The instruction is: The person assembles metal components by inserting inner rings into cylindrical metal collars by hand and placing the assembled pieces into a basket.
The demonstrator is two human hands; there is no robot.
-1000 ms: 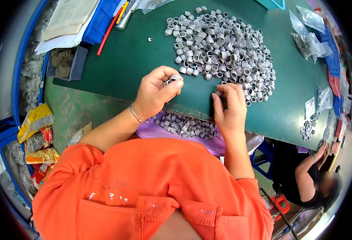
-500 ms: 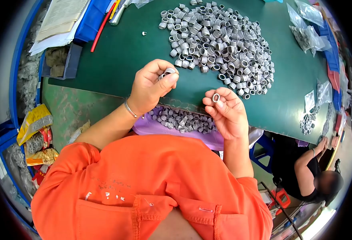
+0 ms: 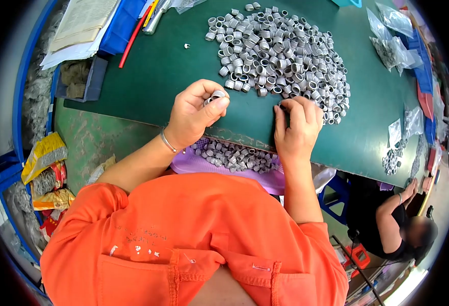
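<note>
Rings (image 3: pixel 280 51) lie heaped on the bench (image 3: pixel 148 92), presumably for easy reach. I see the left hand (image 3: pixel 189 116) curled around a couple, likely to steady them; the right hand (image 3: pixel 298 130) reaches the near edge, its grip too hidden to tell.

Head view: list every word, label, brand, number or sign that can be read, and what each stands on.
Nothing is legible enough to quote.
Printed sheets: rows of print, too small to read.
Orange garment: dark marks resembling writing, too faint to read.
Yellow bag: any lettering is too blurred to read.
</note>
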